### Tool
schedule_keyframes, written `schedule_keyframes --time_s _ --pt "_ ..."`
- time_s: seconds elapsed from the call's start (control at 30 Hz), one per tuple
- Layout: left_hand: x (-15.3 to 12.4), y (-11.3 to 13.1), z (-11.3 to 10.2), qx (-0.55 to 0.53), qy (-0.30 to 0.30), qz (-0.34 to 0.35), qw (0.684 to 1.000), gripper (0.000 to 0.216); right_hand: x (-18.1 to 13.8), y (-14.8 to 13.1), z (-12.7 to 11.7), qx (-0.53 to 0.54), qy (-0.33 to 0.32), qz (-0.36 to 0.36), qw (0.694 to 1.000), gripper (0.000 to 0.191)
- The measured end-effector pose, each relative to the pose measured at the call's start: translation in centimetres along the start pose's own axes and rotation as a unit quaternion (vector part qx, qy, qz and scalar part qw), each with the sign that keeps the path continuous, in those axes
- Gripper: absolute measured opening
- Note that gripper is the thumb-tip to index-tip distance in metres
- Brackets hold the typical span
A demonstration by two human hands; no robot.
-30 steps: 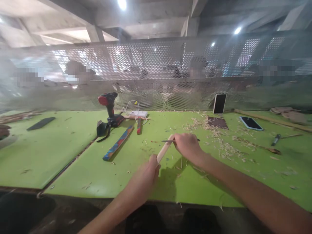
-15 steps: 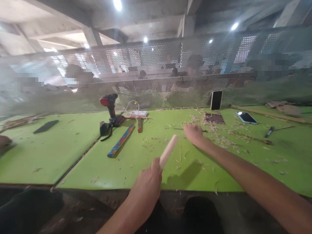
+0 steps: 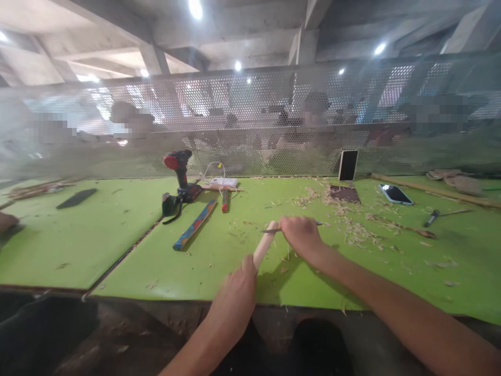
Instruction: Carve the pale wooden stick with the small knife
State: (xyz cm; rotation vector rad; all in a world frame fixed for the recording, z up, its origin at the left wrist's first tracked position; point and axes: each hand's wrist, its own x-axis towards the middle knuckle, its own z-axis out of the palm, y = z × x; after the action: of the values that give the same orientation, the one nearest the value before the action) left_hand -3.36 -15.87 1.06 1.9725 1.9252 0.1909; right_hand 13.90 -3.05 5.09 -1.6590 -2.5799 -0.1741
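The knife (image 3: 272, 230) has come back onto the wooden stick (image 3: 264, 248).

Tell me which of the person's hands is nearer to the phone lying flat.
Right. The right hand is left of the phone and nearer the camera; the left hand is farther left and even nearer.

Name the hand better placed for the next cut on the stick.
Probably the right hand: it holds the knife, blade across the stick; the left hand grips the stick's near end.

Green table (image 3: 156, 277), wood shavings (image 3: 364, 234), drill (image 3: 182, 176), 2 phones (image 3: 396, 195)
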Motion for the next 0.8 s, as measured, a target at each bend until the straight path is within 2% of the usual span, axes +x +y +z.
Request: schedule_keyframes --time_s 0.13,0.23,0.3,0.4,0.47,0.53,0.6,0.67,0.73,0.8 --pt "0.0 -0.2 0.4 -0.020 0.009 -0.010 1.000 0.028 1.7 0.7 1.6 -0.018 -0.014 -0.010 1.000 0.032" --pt "-0.8 -0.3 0.8 -0.082 0.035 -0.011 0.996 0.020 3.6 2.8 2.2 -0.032 -0.027 0.047 0.998 0.026" --pt "-1.6 -0.5 1.1 -0.155 0.064 0.009 0.986 0.017 4.8 5.0 1.9 -0.043 -0.026 0.088 0.995 0.023" --pt "-2.0 -1.0 1.3 -0.245 0.063 0.049 0.966 0.014 5.5 7.6 0.8 -0.018 -0.018 0.133 0.991 0.031" --pt "-1.6 -1.3 1.2 -0.282 0.073 0.054 0.955 0.013 5.0 7.9 -0.1 0.032 -0.007 0.139 0.990 0.038" --pt "-1.0 -1.5 1.2 -0.337 0.076 0.048 0.937 0.020 3.7 6.8 -0.8 0.080 0.008 0.112 0.990 0.042" --pt "-0.4 -1.4 1.3 -0.430 0.034 0.035 0.901 0.033 2.1 4.8 -1.1 0.109 0.015 0.068 0.992 0.043" --pt "0.0 -1.0 1.2 -0.535 -0.037 0.022 0.844 0.051 0.4 2.6 -1.2 0.126 0.001 0.022 0.992 0.040" --pt "0.3 -0.6 1.0 -0.616 -0.089 0.021 0.782 0.063 -0.8 0.8 -1.1 0.102 -0.014 -0.001 0.995 0.035" --pt "0.7 -0.2 0.7 -0.671 -0.107 0.027 0.733 0.067 -1.4 -0.5 -0.8 0.059 -0.019 -0.019 0.998 0.032"
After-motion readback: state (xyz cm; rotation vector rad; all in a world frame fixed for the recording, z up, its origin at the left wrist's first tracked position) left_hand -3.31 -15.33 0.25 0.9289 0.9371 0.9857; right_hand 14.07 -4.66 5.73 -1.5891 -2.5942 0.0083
